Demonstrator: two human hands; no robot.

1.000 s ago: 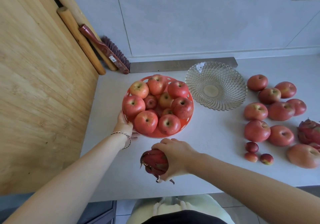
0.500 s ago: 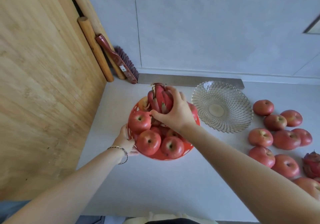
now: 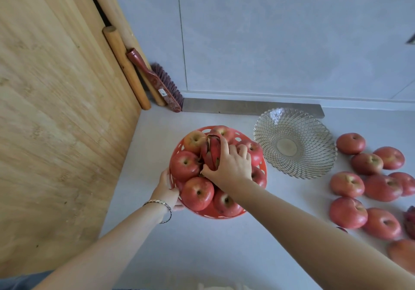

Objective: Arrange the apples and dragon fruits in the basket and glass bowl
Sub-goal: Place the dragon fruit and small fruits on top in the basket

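Here right hand point(image 3: 231, 166) pins dragon fruit point(image 3: 211, 152) amid apples; basket point(image 3: 261, 170) rim-full

In the basket point(image 3: 224, 215) I count seven apples point(image 3: 197, 192) and one dragon fruit point(image 3: 210, 152). Loose on the counter point(image 3: 224, 244) lie at least nine more apples point(image 3: 348, 215). One glass bowl point(image 3: 294, 142) and one brush point(image 3: 166, 87) are present.

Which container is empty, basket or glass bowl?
The glass bowl, right of the red basket: nothing in it. The basket is heaped with apples.
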